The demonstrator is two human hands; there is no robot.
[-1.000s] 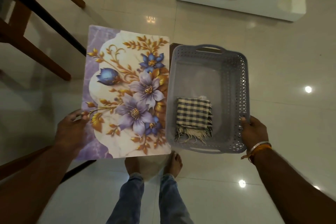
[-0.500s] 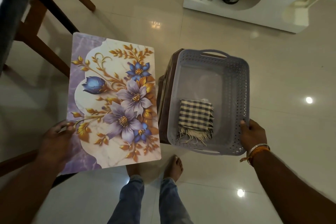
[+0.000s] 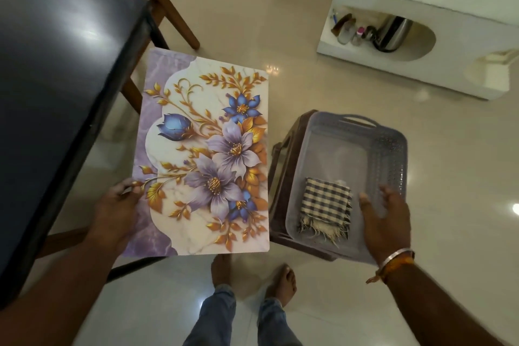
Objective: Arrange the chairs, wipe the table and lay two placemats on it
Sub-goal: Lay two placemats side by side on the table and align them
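Observation:
My left hand (image 3: 116, 212) grips the near left edge of a floral placemat (image 3: 205, 154), purple and white with gold leaves, held flat in the air beside the dark table (image 3: 56, 98). A grey perforated basket (image 3: 390, 146) rests on a brown stool (image 3: 278, 177) to the right. Inside the basket lies a folded checked cloth (image 3: 325, 202). My right hand (image 3: 383, 222) hovers over the basket's near right part with fingers spread, just right of the cloth, holding nothing.
Wooden chair legs (image 3: 165, 5) stand behind the table at the upper left. A white low shelf (image 3: 421, 70) at the upper right holds a steel kettle (image 3: 393, 34) and small bottles. My bare feet (image 3: 252, 278) stand on the glossy tiled floor.
My right hand has let go of the basket's rim and now hovers inside it near the cloth. The basket now sits on the stool. The view swung toward the table.

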